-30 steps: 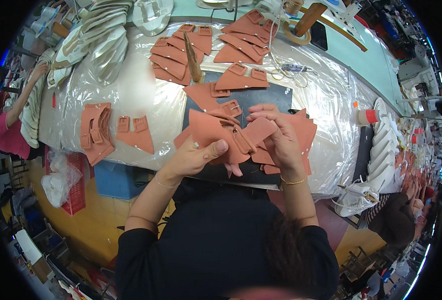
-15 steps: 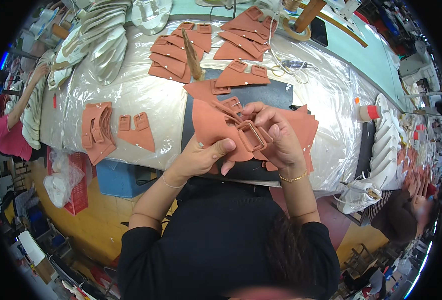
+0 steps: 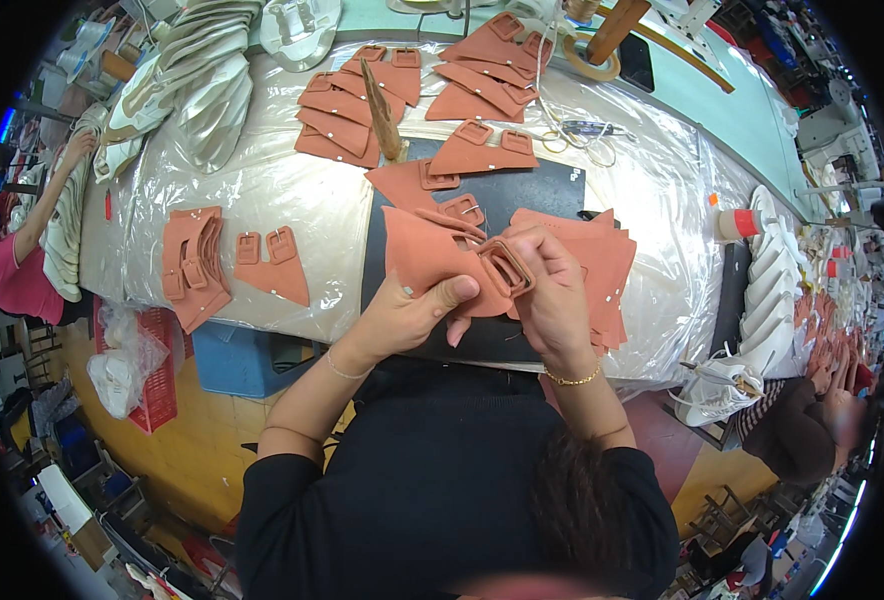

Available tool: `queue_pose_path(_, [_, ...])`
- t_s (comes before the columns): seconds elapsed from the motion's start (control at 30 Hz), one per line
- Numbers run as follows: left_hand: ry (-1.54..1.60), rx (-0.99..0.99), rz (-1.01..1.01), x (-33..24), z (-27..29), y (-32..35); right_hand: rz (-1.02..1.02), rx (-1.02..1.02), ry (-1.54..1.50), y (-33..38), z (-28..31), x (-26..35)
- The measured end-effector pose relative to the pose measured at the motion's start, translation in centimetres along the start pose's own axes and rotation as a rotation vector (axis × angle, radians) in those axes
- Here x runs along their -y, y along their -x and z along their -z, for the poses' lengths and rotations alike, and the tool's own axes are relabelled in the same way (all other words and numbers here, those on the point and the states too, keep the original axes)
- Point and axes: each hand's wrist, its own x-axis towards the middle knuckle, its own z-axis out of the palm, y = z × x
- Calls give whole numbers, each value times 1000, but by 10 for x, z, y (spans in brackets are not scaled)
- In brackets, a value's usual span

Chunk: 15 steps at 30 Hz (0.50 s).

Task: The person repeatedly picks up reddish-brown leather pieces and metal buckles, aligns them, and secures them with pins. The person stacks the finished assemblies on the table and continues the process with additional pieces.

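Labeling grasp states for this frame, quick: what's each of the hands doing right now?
Left hand: closed on the terracotta leather piece, thumb on top.
Right hand: closed on the covered buckle of the same piece.

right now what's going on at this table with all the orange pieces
A person in a black top holds a terracotta-orange leather-like cut piece over a dark mat on the plastic-covered table. The left hand grips the piece from below, thumb on top, while the right hand pinches its covered rectangular buckle. A stack of matching pieces lies under the right hand, more are spread across the table, and pale shoe parts sit at the far left.
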Motion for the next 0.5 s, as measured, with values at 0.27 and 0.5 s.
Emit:
queue_pose_path(0.27, [-253,-80,17,-7,4,-6,189,-138,194,13,-14,12])
queue_pose_path(0.5, [-343,-115,211,-7,4,-2,570,-142,935,2,9,11])
